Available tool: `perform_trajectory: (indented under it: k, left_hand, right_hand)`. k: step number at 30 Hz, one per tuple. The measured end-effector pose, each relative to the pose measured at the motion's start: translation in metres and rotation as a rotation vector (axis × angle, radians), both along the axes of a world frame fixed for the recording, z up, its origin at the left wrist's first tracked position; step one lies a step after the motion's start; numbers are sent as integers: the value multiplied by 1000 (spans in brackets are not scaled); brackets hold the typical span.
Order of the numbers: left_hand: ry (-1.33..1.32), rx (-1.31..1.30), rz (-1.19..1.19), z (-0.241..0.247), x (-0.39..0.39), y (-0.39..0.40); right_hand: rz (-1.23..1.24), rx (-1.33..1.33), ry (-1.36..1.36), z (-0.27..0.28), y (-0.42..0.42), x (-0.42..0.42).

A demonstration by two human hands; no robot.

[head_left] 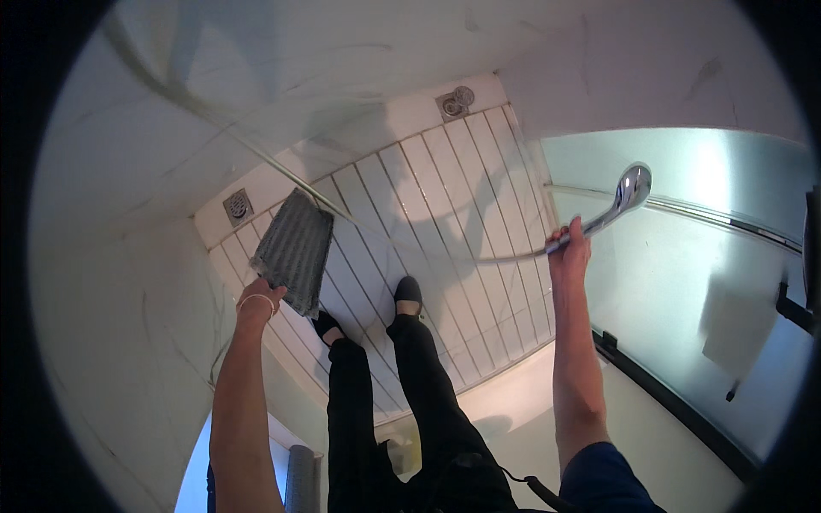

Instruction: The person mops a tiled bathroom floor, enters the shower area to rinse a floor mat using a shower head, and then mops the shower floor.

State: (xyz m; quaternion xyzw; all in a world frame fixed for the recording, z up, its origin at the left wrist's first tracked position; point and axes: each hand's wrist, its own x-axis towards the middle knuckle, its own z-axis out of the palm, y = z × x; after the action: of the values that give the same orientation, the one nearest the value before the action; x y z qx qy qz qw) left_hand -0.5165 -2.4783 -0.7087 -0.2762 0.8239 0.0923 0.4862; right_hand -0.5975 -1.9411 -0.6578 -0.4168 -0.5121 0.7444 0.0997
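At the left, my left hand (260, 299), with a band at the wrist, grips the lower corner of a grey ribbed mat or cloth (296, 250), which hangs over the floor slats. On the right, my right hand (569, 253) is closed around the handle of a chrome shower head (632, 186), whose head points away to the upper right. From its handle a shower hose (282, 168) runs left across the floor and up towards the upper left. Whether water flows is not clear.
White slatted floor panels (442, 205) lie under my feet. Floor drains sit at the left (238, 207) and the top (453, 106), the top one with its round cover displaced. Marbled walls surround the floor. A frosted glass panel (654, 269) with metal rails stands at right.
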Motion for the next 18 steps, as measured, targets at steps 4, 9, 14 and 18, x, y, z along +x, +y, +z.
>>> perform_trajectory:
  k: [4,9,14,18]
  left_hand:
    - [-114,-103,-62,24,-31,31]
    - [-175,-105,-64,23,-38,35]
    - [-144,-157,-129,24,-39,41]
    - [-189,-157,-114,21,-45,35]
  right_hand:
    - [29,102,65,11,-6,-60]
    - [121,194,125,32,-5,-102]
    - [214,269,143,44,1,-109]
    - [254,297,91,48,10,-110]
